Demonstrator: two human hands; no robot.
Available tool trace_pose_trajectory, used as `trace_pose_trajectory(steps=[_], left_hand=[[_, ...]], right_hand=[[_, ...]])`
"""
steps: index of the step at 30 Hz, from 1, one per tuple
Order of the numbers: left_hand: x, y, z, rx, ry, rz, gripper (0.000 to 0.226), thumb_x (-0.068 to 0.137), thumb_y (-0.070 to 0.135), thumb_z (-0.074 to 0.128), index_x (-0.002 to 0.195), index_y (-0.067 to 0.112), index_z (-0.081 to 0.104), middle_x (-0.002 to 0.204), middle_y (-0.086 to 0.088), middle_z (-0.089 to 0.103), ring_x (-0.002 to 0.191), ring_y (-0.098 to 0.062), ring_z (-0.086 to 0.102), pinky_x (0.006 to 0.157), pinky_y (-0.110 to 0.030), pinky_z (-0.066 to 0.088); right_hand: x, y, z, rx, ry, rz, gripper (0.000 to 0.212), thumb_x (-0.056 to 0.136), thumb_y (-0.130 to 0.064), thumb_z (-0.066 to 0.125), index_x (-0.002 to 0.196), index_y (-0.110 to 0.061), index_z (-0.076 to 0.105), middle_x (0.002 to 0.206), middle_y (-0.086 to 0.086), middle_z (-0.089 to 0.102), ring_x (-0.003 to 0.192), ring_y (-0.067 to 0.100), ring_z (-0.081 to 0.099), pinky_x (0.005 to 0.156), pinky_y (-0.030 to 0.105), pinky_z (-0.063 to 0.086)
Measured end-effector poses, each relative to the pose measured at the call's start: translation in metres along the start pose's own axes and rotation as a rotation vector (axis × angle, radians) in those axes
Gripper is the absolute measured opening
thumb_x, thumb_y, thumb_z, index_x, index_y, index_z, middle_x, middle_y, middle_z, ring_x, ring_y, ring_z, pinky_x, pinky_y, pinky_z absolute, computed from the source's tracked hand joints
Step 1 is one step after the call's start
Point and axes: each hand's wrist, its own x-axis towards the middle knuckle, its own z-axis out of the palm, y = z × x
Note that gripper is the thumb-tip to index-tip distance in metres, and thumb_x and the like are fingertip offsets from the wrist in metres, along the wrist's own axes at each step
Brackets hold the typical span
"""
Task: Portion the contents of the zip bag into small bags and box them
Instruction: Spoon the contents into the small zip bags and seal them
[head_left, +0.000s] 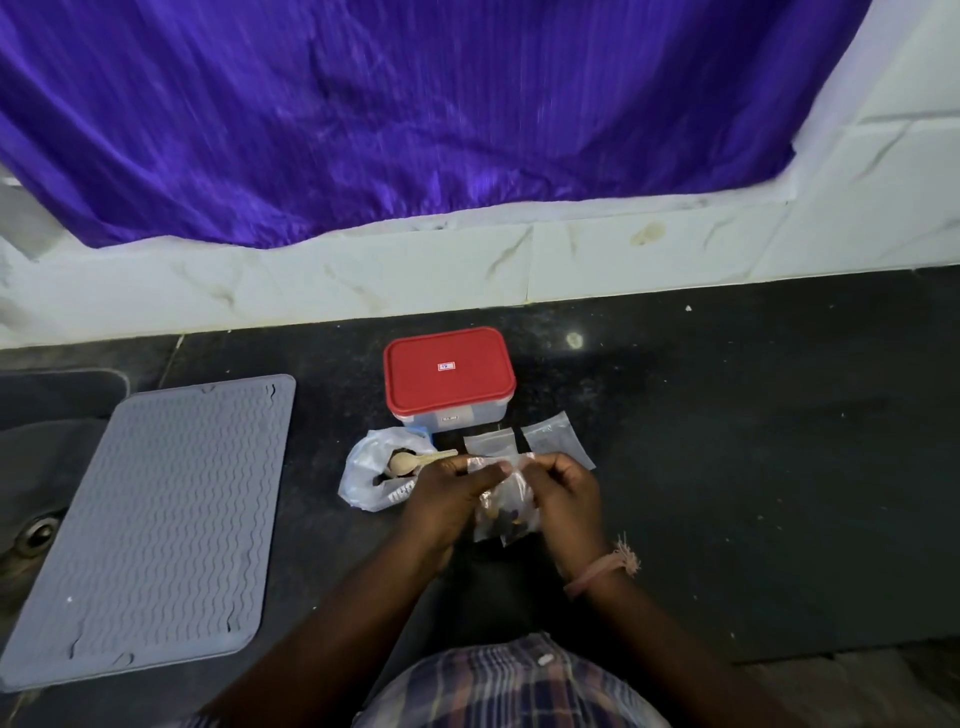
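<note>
Both hands hold one small clear bag (506, 512) above the black counter; dark pieces sit in its bottom. My left hand (448, 499) pinches the bag's top edge on the left, and my right hand (563, 493) pinches the same edge on the right. Just left of my hands lies the larger zip bag (366, 470), open, with a wooden spoon (408, 462) resting in it. Two empty small bags (491, 443) (553, 440) lie flat behind my hands. Behind them stands a clear box (457, 418) with its red lid (449, 371) on.
A grey ribbed silicone mat (156, 525) lies at the left, partly over a sink with a drain (36, 532). A white tiled ledge (467, 265) and a purple curtain (389, 104) bound the black counter (753, 467) at the back.
</note>
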Motion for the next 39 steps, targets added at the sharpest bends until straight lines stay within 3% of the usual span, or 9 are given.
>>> trace_pose_trajectory(steps=[2,5,11,20,27,31,35,37,39], left_hand=[[0.001,-0.009,0.006,-0.005,0.014,-0.035,0.024,0.085,0.021,0.082,0.099,0.002,0.077,0.096,-0.025,0.076,0.083,-0.040,0.074,0.077,-0.047,0.060],[0.001,-0.017,0.013,-0.005,0.038,-0.102,0.014,0.087,0.015,0.080,0.091,0.003,0.075,0.084,-0.019,0.075,0.067,-0.027,0.071,0.063,-0.034,0.057],[0.008,-0.034,0.021,0.066,0.055,-0.217,0.008,0.091,0.006,0.074,0.097,0.002,0.075,0.091,-0.014,0.079,0.087,-0.028,0.078,0.087,-0.046,0.063],[0.020,-0.053,0.020,0.224,0.163,-0.168,0.012,0.090,0.013,0.076,0.096,0.003,0.075,0.087,-0.015,0.079,0.084,-0.031,0.077,0.086,-0.053,0.062],[0.044,-0.046,0.018,0.204,0.302,-0.197,0.013,0.088,0.018,0.080,0.091,0.005,0.079,0.081,-0.015,0.077,0.073,-0.029,0.070,0.078,-0.046,0.061],[0.049,-0.043,0.021,0.239,0.326,-0.146,0.013,0.092,0.017,0.075,0.099,0.006,0.078,0.079,-0.011,0.074,0.068,-0.025,0.062,0.071,-0.039,0.055],[0.046,-0.036,0.024,0.332,0.322,-0.085,0.023,0.090,0.020,0.078,0.109,0.012,0.068,0.105,-0.005,0.072,0.091,-0.021,0.068,0.076,-0.034,0.059],[0.042,-0.040,0.027,0.405,0.317,-0.065,0.045,0.084,0.027,0.082,0.123,0.015,0.062,0.119,-0.003,0.068,0.108,-0.023,0.066,0.092,-0.047,0.057],[0.043,-0.050,0.023,0.494,0.311,-0.027,0.064,0.078,0.038,0.081,0.133,0.015,0.059,0.126,0.002,0.066,0.117,-0.019,0.063,0.100,-0.048,0.054]], right_hand=[[0.003,0.003,-0.012,0.003,0.026,0.029,0.012,0.088,-0.005,0.065,0.078,-0.005,0.071,0.075,0.009,0.071,0.073,0.023,0.064,0.072,0.040,0.055],[0.004,0.009,-0.028,-0.037,0.044,0.041,0.015,0.087,-0.002,0.064,0.074,-0.006,0.070,0.069,0.004,0.068,0.070,0.018,0.062,0.068,0.035,0.053],[-0.001,0.029,-0.043,-0.003,-0.060,0.102,0.013,0.092,-0.011,0.064,0.084,-0.002,0.070,0.083,0.016,0.073,0.075,0.026,0.065,0.072,0.041,0.054],[0.019,0.051,-0.032,-0.171,-0.087,0.072,0.014,0.092,-0.006,0.062,0.079,-0.006,0.065,0.079,0.017,0.069,0.074,0.027,0.064,0.068,0.042,0.056],[0.049,0.051,-0.009,-0.306,0.001,-0.105,0.010,0.091,-0.012,0.068,0.083,-0.018,0.067,0.081,-0.007,0.069,0.078,0.004,0.064,0.074,0.022,0.049],[0.076,0.052,-0.023,-0.677,0.103,-0.338,0.008,0.088,-0.010,0.063,0.088,-0.015,0.070,0.093,0.006,0.067,0.085,0.023,0.062,0.077,0.033,0.049],[0.093,0.070,-0.037,-1.111,0.005,-0.344,0.022,0.082,-0.021,0.065,0.102,-0.014,0.071,0.112,0.011,0.059,0.099,0.032,0.056,0.086,0.037,0.040],[0.095,0.072,-0.038,-1.099,0.003,-0.373,0.016,0.079,-0.017,0.069,0.094,-0.013,0.073,0.106,0.010,0.062,0.097,0.033,0.058,0.084,0.037,0.040],[0.095,0.067,-0.038,-1.010,0.044,-0.395,0.010,0.074,-0.002,0.072,0.079,-0.011,0.073,0.095,0.013,0.065,0.088,0.036,0.060,0.079,0.038,0.045]])
